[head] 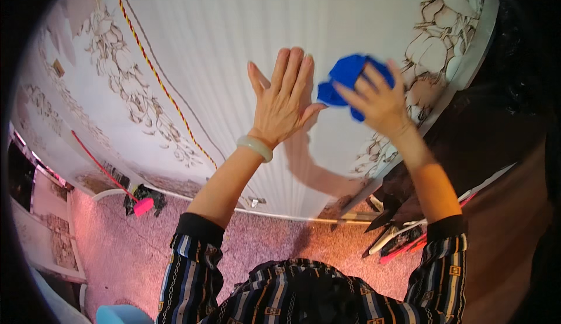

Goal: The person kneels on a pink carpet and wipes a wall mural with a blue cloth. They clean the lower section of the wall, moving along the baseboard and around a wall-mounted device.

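My left hand, with a pale bangle at its wrist, lies flat against the patterned white wall. Its little finger and thumb are spread, and the thumb tip meets the near edge of a blue cloth. That cloth is bunched and lies against the wall under my right hand. The right fingers are blurred and bent over the cloth, covering part of it. Both forearms reach up from dark, patterned sleeves.
A twisted red-and-yellow cord hangs down the wall at left. On the carpet, a pink-headed tool with a red handle leans by a black bag. Long-handled items lie at right beside dark sheeting. A light-blue object is at lower left.
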Available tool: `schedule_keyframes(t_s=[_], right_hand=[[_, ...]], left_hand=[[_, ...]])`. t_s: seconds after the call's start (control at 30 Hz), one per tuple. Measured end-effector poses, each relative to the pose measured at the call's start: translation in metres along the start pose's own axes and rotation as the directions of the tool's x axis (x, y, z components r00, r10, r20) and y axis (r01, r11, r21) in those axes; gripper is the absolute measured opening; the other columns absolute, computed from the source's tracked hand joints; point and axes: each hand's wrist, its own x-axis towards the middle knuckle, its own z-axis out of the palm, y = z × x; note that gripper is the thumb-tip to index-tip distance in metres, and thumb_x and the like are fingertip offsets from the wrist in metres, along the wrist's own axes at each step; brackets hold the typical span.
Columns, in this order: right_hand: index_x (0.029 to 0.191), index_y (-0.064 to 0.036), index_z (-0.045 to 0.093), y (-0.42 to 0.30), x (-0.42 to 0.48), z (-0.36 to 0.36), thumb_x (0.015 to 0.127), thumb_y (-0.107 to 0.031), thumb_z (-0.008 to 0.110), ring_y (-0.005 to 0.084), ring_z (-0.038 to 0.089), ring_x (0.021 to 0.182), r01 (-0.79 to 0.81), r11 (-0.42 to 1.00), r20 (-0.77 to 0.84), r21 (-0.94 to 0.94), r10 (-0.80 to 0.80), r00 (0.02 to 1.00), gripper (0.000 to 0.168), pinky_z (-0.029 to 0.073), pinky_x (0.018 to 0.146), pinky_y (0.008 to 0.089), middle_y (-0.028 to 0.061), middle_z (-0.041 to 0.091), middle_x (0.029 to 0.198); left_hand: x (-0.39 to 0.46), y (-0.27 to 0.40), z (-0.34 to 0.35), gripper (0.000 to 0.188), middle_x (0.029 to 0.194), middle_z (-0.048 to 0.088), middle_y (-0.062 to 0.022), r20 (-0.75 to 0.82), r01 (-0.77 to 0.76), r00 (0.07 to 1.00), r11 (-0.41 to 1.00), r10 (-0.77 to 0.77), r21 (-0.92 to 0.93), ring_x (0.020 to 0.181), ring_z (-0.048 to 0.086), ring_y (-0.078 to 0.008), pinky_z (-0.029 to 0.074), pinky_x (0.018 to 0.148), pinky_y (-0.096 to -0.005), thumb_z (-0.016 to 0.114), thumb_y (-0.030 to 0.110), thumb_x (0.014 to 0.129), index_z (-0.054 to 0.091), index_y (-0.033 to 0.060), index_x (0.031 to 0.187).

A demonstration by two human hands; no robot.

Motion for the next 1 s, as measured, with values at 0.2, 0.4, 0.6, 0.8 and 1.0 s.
schedule_keyframes(t_s=[0.2,0.4,0.6,0.8,1.0], right_hand=[[0.131,-0.027,0.059,0.044,0.034,-0.004,0.074,-0.027,0.076,0.0304,0.051,0.116,-0.401,0.896,-0.291,-0.189,0.339,0.895,0.059,0.033,0.103,0.0562,0.0055,0.058,0.11],[0.131,-0.027,0.058,0.031,0.046,0.01,0.075,-0.026,0.076,0.0332,0.051,0.115,-0.486,0.873,-0.393,-0.034,0.435,0.81,0.059,0.034,0.104,0.0525,0.007,0.057,0.108],[0.13,-0.025,0.061,-0.014,0.01,0.011,0.073,-0.013,0.072,0.0292,0.05,0.119,-0.141,0.99,-0.113,0.032,0.143,0.983,0.059,0.035,0.106,0.0516,0.0066,0.053,0.113],[0.136,-0.022,0.055,0.017,-0.007,-0.008,0.085,-0.032,0.064,0.0311,0.054,0.111,-0.126,0.971,-0.093,-0.205,0.109,0.99,0.053,0.028,0.107,0.0599,0.0096,0.057,0.107],[0.142,-0.014,0.045,0.001,-0.004,0.004,0.085,-0.035,0.063,0.0412,0.052,0.112,-0.537,0.82,-0.21,-0.199,0.5,0.84,0.063,0.025,0.107,0.0612,0.0185,0.058,0.115]], left_hand=[[-0.006,-0.007,-0.005,0.095,0.159,0.02,-0.0137,0.019,-0.023,1.0,1.0,0.023,-0.002,0.148,0.016,-0.0302,-0.006,0.108,-0.0686,0.048,0.068,0.085,0.023,0.0062,0.152],[-0.006,-0.004,-0.005,0.099,0.159,0.018,-0.0144,0.021,-0.03,0.999,0.999,0.031,-0.025,0.148,0.014,-0.0313,0.003,0.103,-0.076,0.052,0.068,0.081,0.023,0.0053,0.152],[0.0,0.006,-0.009,0.101,0.158,0.019,-0.0152,0.04,-0.017,0.999,0.999,0.018,-0.048,0.147,0.013,-0.0325,0.008,0.1,-0.0785,0.063,0.06,0.075,0.026,0.0046,0.15],[-0.001,0.01,-0.01,0.099,0.156,0.021,-0.0181,0.045,0.005,0.999,0.999,-0.007,0.038,0.145,0.015,-0.0369,0.016,0.096,-0.0822,0.069,0.052,0.073,0.029,-0.0001,0.147],[0.009,0.028,-0.019,0.092,0.156,0.017,-0.0206,0.102,0.071,0.992,0.996,-0.076,0.057,0.145,0.012,-0.0388,0.018,0.096,-0.0822,0.069,0.042,0.079,0.026,-0.002,0.147]])
